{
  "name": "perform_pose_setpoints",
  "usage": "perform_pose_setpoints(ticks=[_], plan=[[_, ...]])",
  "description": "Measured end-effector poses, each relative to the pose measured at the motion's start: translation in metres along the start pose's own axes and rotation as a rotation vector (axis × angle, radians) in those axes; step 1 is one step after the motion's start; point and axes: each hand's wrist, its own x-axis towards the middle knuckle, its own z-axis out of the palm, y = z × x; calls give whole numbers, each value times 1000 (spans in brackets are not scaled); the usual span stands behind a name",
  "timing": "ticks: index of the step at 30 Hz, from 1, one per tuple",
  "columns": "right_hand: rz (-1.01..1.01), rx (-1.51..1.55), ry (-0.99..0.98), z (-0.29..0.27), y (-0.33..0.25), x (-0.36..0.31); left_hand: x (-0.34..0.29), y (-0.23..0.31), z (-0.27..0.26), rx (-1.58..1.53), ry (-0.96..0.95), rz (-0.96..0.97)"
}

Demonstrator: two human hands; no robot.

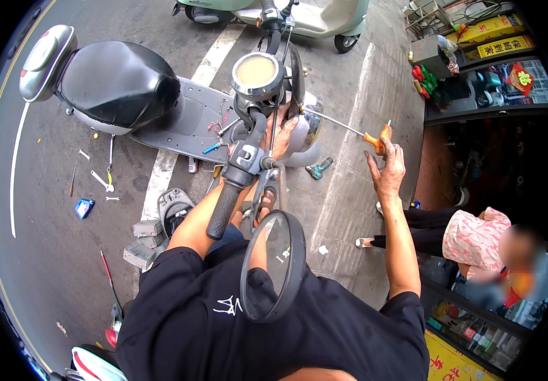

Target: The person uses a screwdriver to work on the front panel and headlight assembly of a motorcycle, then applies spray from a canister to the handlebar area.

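Note:
My right hand (388,174) is out to the right of the scooter, fingertips at the orange handle of a long screwdriver (343,127). Its thin shaft runs left to the scooter's front, beside the round gauge (257,74). A second short metal tip shows at the handle's upper end; I cannot make out what it belongs to. My left hand (280,141) reaches behind the handlebar (242,162) and lies against the scooter's grey front panel (299,136). Cables and the bar hide part of its fingers. The grip and round mirror (274,267) stand close to my body.
A blue-handled tool (212,148) and wires lie on the footboard (191,120). Several wrenches (101,181) are on the ground at left, grey blocks (140,251) nearer. A teal power drill (319,168) lies at right. Another person (477,238) is by the shopfront; a pale scooter (324,16) stands ahead.

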Motion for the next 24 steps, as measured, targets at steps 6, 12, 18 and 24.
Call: perform_pose_setpoints(ticks=[6,12,18,24], plan=[[-369,-106,-19,-16,18,35,-14,-6,-1,34,-21,-86],[-614,96,-200,-19,25,57,-8,2,-3,241,-5,-78],[-839,109,-192,-4,16,82,-8,-25,-10,310,86,40],[-773,131,-128,2,26,63,-6,-33,13,274,126,104]])
